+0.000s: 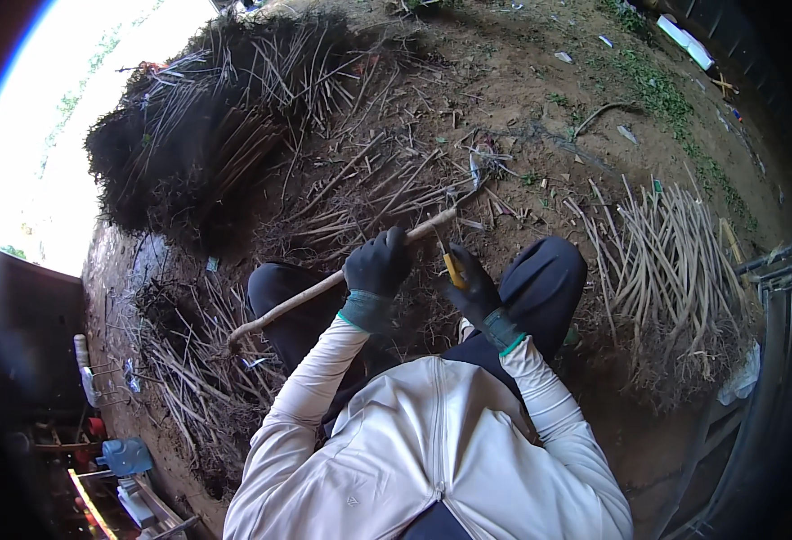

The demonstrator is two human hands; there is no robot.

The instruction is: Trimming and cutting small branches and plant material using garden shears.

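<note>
My left hand [378, 264], in a dark glove, is closed around a long, pale brown woody stem [299, 300]. The stem slants from the lower left, over my left knee, up to its far end right of the fist. In my right hand [474, 290], also gloved, is a knife with a yellow handle [454, 268]. Its thin, dark blade points up at the stem near that far end; whether it touches the bark I cannot tell. Just beyond the hands, cut stems [387, 200] lie scattered on the soil.
A big heap of rooted stems [234, 117] rises at the far left. More rooted stems [202, 378] lie by my left knee, and a neater pile [670, 261] lies at the right. A blue plastic jug [126, 456] is at the lower left, a metal frame [778, 288] at the right edge.
</note>
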